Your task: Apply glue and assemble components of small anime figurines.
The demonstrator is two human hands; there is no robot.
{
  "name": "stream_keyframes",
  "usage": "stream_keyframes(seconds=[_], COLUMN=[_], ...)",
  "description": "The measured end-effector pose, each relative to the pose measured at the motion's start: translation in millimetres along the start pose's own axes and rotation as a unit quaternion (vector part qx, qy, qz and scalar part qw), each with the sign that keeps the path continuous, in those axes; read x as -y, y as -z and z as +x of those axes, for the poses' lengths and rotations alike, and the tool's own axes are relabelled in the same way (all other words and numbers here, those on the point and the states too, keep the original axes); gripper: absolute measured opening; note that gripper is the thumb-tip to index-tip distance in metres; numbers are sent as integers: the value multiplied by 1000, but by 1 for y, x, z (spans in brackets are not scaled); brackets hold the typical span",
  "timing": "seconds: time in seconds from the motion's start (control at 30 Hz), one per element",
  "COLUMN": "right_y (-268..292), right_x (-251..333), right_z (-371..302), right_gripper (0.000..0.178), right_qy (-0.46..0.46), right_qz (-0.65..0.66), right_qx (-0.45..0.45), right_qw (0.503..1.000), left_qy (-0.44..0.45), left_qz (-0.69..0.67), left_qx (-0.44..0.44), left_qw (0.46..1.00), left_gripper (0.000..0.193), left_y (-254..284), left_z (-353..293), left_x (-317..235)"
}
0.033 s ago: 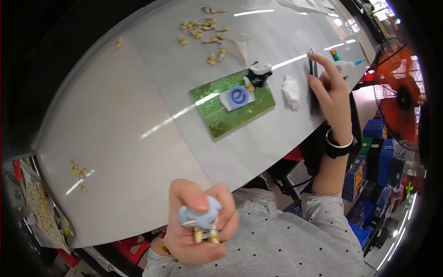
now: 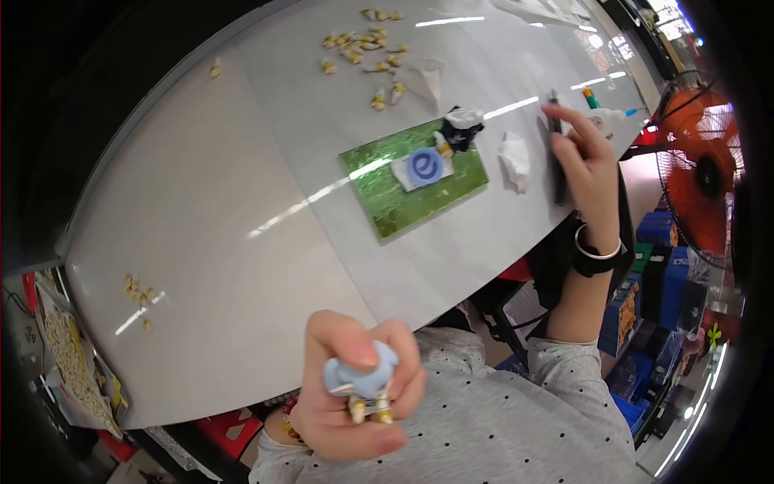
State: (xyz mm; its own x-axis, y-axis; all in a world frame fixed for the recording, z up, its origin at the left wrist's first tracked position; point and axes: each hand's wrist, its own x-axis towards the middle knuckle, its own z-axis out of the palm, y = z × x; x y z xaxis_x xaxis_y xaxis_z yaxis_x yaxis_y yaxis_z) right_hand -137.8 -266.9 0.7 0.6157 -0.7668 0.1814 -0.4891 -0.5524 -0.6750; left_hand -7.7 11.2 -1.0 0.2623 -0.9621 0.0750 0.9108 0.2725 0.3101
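Note:
My left hand (image 2: 359,387), low and close to my body, is closed around a small figurine (image 2: 364,377) with a pale blue top and two short cream legs banded in yellow. Its thumb presses on the blue part. At the right of the table my right hand (image 2: 587,157) reaches over a slim dark tool (image 2: 558,179), perhaps tweezers, lying on the surface. Index finger and thumb are apart at the tool's upper part; the other fingers are curled. A green slab (image 2: 415,211) in the middle bears a round blue piece (image 2: 425,166) with a dark spiral.
Several cream-and-yellow pieces (image 2: 355,48) lie at the far side, more (image 2: 139,292) at the left. A black-and-white bundle (image 2: 463,129) touches the slab's corner. Crumpled white paper (image 2: 514,163), a white bottle (image 2: 609,119) and an orange fan (image 2: 703,173) are to the right.
My right index fingertip and thumb have drawn slightly closer together over the dark tool. The whole view has shifted a little; the left hand keeps its hold on the figurine.

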Motion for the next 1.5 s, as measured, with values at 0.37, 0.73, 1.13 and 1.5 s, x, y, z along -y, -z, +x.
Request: stream_keyframes(seconds=[0.37, 0.73, 1.13, 1.5], right_y=[-30, -39, -41, -39], right_x=[62, 87, 99, 98], right_z=[-72, -79, -75, -62], right_gripper=[27, 25, 12, 13], right_qy=[193, 149, 79, 171], right_qz=[595, 591, 534, 502], right_qx=[-2, 214, 268, 299], right_qw=[780, 763, 798, 793], left_qy=[-14, 9, 59, 190], left_qz=[85, 185, 219, 154], left_qx=[26, 13, 11, 26], left_qw=[996, 983, 974, 969], left_gripper=[56, 63, 55, 47], left_y=[1, -3, -1, -4], left_z=[3, 5, 0, 6], left_x=[3, 2, -5, -9])
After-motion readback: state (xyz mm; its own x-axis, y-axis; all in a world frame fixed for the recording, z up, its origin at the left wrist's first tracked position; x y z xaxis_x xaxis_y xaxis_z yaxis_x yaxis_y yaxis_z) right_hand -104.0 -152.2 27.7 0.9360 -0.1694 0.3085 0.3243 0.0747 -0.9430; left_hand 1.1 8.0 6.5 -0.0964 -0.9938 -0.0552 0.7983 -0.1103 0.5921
